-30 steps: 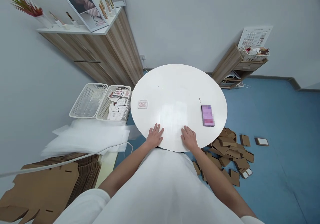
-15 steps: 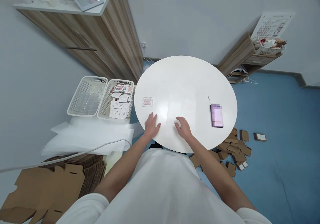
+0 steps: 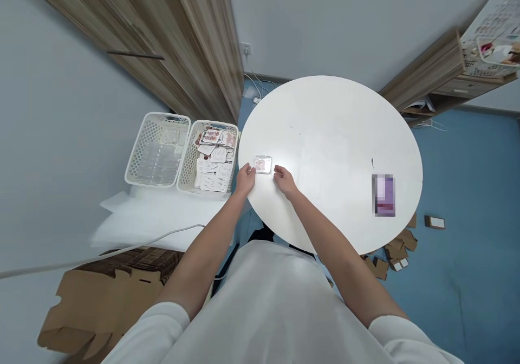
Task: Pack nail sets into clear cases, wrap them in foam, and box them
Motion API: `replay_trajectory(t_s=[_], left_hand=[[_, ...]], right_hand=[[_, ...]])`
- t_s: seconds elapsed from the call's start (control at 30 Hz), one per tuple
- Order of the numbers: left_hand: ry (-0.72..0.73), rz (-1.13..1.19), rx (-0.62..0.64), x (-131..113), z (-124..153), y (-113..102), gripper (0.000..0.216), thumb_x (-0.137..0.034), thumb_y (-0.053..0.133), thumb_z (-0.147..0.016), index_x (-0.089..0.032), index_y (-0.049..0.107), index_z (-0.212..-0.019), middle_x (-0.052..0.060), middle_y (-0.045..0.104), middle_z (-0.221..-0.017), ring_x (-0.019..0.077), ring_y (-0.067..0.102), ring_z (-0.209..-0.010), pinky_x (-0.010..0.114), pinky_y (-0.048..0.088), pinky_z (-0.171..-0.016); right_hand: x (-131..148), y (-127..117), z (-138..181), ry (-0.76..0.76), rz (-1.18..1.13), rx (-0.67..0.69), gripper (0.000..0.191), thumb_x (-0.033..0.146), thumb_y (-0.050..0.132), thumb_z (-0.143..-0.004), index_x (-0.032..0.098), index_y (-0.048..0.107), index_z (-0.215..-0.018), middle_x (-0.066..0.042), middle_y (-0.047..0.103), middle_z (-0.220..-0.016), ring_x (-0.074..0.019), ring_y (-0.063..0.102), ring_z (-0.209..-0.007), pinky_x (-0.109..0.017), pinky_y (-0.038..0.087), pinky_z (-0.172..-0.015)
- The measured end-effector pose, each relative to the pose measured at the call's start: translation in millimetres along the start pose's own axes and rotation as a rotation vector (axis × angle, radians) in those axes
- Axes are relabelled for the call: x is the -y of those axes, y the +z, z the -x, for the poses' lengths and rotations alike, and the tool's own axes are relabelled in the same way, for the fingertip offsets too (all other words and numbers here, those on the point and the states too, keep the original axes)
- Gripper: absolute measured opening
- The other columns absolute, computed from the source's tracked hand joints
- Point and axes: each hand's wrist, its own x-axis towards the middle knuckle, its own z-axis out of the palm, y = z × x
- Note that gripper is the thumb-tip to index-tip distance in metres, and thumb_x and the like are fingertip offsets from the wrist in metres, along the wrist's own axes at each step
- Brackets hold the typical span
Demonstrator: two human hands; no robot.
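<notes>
A small clear plastic case with a pink pattern inside is near the left edge of the round white table. My left hand is at its lower left corner, with thumb and fingertips closed on that edge. My right hand is just off the case's right side, fingers bent and a little apart, with nothing seen in them. Glare covers part of the case's lid.
Left of the table stand a white basket of printed cards and a white basket of clear cases. A purple pixelated item lies on the table's right. Flat cardboard is at lower left; small brown boxes lie on the floor.
Both hands have moved forward and left over the table, up to the clear case. My left hand has taken hold of its edge. The whole view has shifted, so the surroundings appear farther right.
</notes>
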Motion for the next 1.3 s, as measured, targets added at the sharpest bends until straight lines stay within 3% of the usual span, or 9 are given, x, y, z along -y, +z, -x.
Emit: replay_trajectory(t_s=[0.13,0.3,0.5,0.7,0.93,1.13,1.3], left_hand=[[0.032,-0.094,0.049,1.1,-2.0,3.8,0.038,-0.021,0.049,-0.076,-0.014,0.053,-0.113,0.009,0.056,-0.104,0.0166,0.054,-0.092,0.029,0.037,-0.088],[0.040,-0.133,0.060,0.9,-0.9,4.2,0.040,-0.017,0.050,-0.072,-0.015,0.055,-0.111,0.008,0.056,-0.102,0.0171,0.053,-0.090,0.028,0.038,-0.085],[0.059,-0.044,0.086,-3.5,14.9,6.0,0.038,-0.018,0.048,-0.074,-0.015,0.056,-0.112,0.009,0.056,-0.103,0.0177,0.054,-0.092,0.029,0.039,-0.086],[0.117,0.086,0.176,-9.1,53.8,28.7,0.039,-0.021,0.049,-0.077,-0.017,0.054,-0.115,0.008,0.055,-0.109,0.0171,0.054,-0.097,0.028,0.039,-0.088],[0.180,0.095,0.336,-18.8,110.5,79.8,0.037,-0.017,0.048,-0.076,-0.018,0.056,-0.112,0.007,0.056,-0.104,0.0156,0.055,-0.093,0.028,0.041,-0.085],[0.174,0.069,0.390,-20.7,151.5,119.2,0.033,-0.020,0.050,-0.074,-0.018,0.059,-0.106,0.007,0.057,-0.104,0.0165,0.056,-0.090,0.029,0.041,-0.083],[0.212,-0.040,0.455,-21.8,173.3,133.2,0.024,-0.022,0.047,-0.074,-0.018,0.063,-0.091,0.003,0.061,-0.091,0.0172,0.055,-0.083,0.029,0.042,-0.076]], right_hand=[[0.2,12.0,-8.5,-0.011,0.012,-0.057,0.053,0.015,0.048,-0.069,0.017,0.042,-0.123,-0.009,0.049,-0.123,-0.0137,0.052,-0.099,-0.031,0.040,-0.090],[2.4,22.7,-9.4,-0.146,0.037,0.015,0.042,0.013,0.044,-0.064,0.017,0.054,-0.104,-0.004,0.058,-0.101,-0.0136,0.054,-0.081,-0.030,0.046,-0.076],[-2.8,10.9,2.2,-0.098,0.015,-0.063,0.051,0.016,0.046,-0.064,0.017,0.049,-0.114,-0.005,0.056,-0.105,-0.0120,0.051,-0.077,-0.028,0.045,-0.073],[-17.3,-32.6,44.2,-0.111,-0.015,-0.135,0.050,0.021,0.048,-0.067,0.019,0.048,-0.117,-0.007,0.051,-0.115,-0.0132,0.051,-0.085,-0.031,0.044,-0.080],[-53.7,-100.6,96.1,-0.088,-0.007,-0.213,0.051,0.025,0.053,-0.068,0.019,0.048,-0.118,-0.009,0.050,-0.118,-0.0148,0.051,-0.091,-0.034,0.042,-0.086],[-90.4,-154.0,128.1,-0.070,0.022,-0.141,0.050,0.026,0.054,-0.069,0.020,0.049,-0.118,-0.008,0.053,-0.117,-0.0157,0.054,-0.093,-0.034,0.043,-0.085],[-112.8,-177.3,139.9,-0.044,0.016,-0.049,0.051,0.022,0.052,-0.069,0.017,0.047,-0.120,-0.009,0.055,-0.115,-0.0145,0.056,-0.093,-0.033,0.043,-0.087]])
